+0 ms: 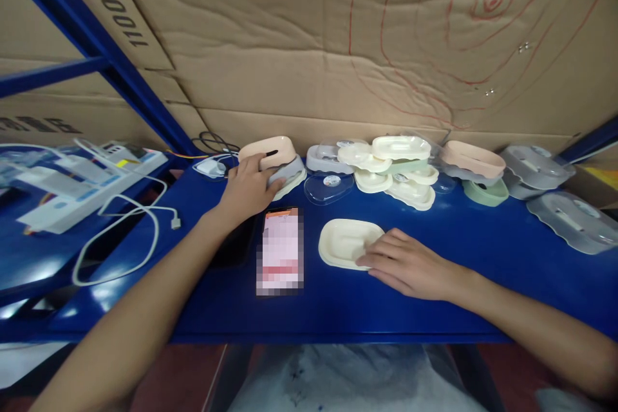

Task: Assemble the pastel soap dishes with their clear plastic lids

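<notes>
My left hand [248, 187] reaches to the back left, its fingers and thumb bent around a small stack. On top of that stack is a peach-pink oval plastic cover [284, 145] with a dark slot, and grey [288, 169] and cream pieces show beneath it. In front of me a shallow cream plastic tray [340, 241] lies on the blue table. My right hand [403, 262] holds the tray's right edge, fingers curled over the rim; the thumb is hidden. A phone [280, 251] with a lit, blurred screen lies between my two arms.
Cream trays [410, 193] and clear lids [328, 188] are heaped at the back. More pink [473, 159] and grey covers [574, 222] stand to the right. A white power strip [91, 190] with cables is on the left. Cardboard [290, 45] lines the rear.
</notes>
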`<action>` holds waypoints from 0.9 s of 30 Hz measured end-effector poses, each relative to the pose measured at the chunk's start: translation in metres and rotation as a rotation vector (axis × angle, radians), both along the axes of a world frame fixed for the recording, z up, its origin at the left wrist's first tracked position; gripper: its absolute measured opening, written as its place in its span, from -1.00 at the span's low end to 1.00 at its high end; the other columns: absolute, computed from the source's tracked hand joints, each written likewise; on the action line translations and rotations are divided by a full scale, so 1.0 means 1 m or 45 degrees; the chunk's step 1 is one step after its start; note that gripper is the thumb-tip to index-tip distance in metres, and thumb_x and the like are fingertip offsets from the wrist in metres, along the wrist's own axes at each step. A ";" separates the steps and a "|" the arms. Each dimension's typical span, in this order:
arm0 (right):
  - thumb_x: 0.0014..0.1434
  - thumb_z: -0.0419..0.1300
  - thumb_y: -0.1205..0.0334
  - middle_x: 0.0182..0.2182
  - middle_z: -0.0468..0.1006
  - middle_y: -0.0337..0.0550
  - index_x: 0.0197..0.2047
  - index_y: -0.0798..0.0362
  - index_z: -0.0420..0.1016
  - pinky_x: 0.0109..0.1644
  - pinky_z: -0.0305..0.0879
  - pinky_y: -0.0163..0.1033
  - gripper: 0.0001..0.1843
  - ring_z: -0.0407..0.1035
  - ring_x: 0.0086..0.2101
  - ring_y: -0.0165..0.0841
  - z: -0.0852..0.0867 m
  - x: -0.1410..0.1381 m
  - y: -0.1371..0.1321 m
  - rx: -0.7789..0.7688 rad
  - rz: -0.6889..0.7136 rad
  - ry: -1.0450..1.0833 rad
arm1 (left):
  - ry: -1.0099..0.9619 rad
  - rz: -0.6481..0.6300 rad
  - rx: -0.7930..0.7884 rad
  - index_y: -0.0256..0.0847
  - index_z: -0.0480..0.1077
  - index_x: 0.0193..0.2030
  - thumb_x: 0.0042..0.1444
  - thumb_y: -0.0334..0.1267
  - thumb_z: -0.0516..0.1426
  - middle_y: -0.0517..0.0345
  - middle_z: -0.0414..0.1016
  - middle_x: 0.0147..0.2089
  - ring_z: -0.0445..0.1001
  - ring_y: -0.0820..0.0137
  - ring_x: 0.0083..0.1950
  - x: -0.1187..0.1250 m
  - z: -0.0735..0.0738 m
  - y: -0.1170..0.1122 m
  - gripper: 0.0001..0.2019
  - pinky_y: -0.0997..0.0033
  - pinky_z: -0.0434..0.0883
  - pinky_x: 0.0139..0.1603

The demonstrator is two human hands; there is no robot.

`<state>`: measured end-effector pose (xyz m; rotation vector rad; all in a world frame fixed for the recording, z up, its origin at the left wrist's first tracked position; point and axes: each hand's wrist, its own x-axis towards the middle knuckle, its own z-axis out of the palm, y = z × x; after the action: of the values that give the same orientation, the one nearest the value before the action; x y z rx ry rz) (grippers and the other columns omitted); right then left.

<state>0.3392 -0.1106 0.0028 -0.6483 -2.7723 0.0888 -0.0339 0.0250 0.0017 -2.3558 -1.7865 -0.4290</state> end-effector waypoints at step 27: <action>0.53 0.06 0.17 0.09 0.65 0.05 0.14 0.05 0.61 0.26 0.37 0.06 -0.67 0.49 0.12 -0.10 0.095 0.046 0.131 0.446 -0.549 0.290 | -0.313 -0.346 0.211 -0.14 0.41 0.25 0.34 -0.03 0.24 -0.22 0.19 0.47 0.32 -0.04 0.48 0.001 0.002 0.002 -0.57 -0.06 0.38 0.46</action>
<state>0.3851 0.0208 0.0976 -1.0414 -2.2929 -0.3796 -0.0331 0.0270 0.0037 -2.5215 -1.4510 -0.9013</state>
